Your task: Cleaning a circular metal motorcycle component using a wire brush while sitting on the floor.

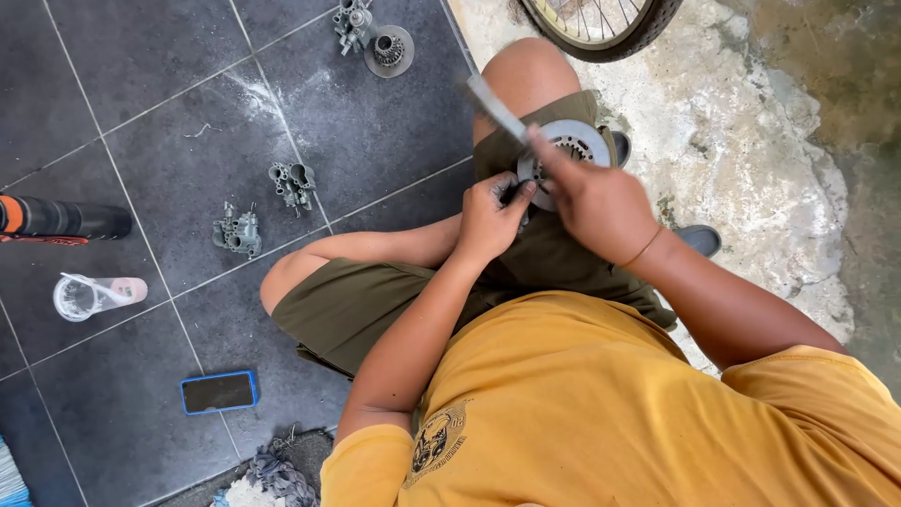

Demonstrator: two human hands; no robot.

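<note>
Sitting on the tiled floor (141, 122), the person is holding a round metal disc (571, 143) over the lap – the left hand (490, 218) is pinching its lower rim, fingers curled. The right hand (591, 197) is gripping a thin flat tool (497, 108), closed around it, tip on the disc. Carburettor parts (239, 232) are lying mid-floor, a phone (219, 391) and cup (83, 296) nearer the left edge – a wheel (601, 23) at the top

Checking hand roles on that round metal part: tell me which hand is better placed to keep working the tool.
Right, probably. The right hand already grips the flat metal tool over the round metal disc, while the left hand steadies the disc's near edge.
</note>
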